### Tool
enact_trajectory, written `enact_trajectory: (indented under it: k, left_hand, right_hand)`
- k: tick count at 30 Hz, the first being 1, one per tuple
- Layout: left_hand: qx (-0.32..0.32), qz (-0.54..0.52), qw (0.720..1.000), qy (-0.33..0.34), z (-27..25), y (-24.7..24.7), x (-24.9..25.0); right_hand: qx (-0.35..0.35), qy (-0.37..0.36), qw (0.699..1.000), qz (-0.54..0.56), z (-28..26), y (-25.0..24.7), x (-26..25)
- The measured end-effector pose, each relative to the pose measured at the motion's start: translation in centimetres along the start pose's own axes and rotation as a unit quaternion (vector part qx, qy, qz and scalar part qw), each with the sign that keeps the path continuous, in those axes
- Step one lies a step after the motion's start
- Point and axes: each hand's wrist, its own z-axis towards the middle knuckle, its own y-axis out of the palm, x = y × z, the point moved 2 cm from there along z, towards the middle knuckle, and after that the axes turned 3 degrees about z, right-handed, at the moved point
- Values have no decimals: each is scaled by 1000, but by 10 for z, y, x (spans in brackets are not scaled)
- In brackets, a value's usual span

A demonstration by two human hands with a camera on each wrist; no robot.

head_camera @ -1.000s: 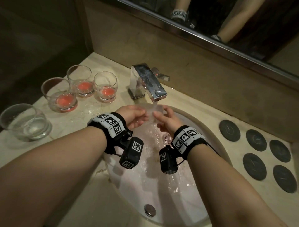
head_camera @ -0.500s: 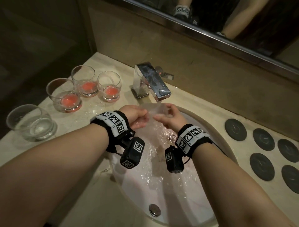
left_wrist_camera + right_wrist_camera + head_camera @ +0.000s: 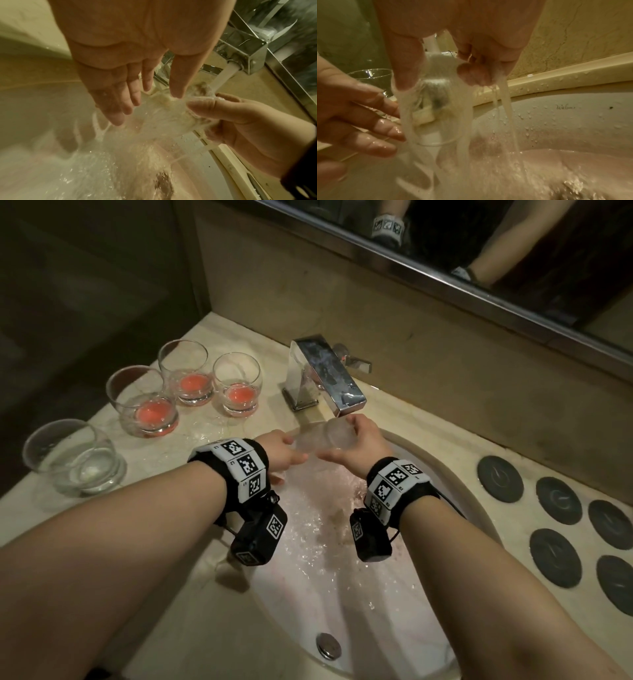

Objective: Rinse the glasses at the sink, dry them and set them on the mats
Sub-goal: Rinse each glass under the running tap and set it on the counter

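A clear glass [image 3: 323,438] lies tilted on its side under the running faucet [image 3: 329,374], over the white sink [image 3: 387,604]. My right hand [image 3: 346,440] grips it between thumb and fingers, as the right wrist view shows around the glass [image 3: 436,102]. My left hand [image 3: 294,455] has straight, wet fingers [image 3: 120,108] that touch the side of the glass [image 3: 164,115]. Water streams over the glass and both hands. Several dark round mats [image 3: 558,505] lie on the counter to the right of the sink.
Three glasses with red residue [image 3: 236,386] stand on the wet counter left of the faucet. Nearer the front left is a glass holding clear water [image 3: 73,458]. The drain [image 3: 329,645] is at the sink's near end. A mirror runs along the back wall.
Both hands stay under the tap with the glass. The right hand has turned it a little and the left fingers have slid along its side. My head view has shifted slightly.
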Motion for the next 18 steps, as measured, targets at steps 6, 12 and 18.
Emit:
enact_trajectory:
  k: [6,12,18]
  left_hand:
    - [-11,-101,995,12,0,7,-1]
    - [-45,-121,991,30,3,3,-1]
    - [-51,-148,985,68,4,7,10]
  right_hand:
    - [10,34,996,83,3,2,4]
    - [-27,129,962,238,6,6,12]
    - [-65,161,935,310,5,12,19]
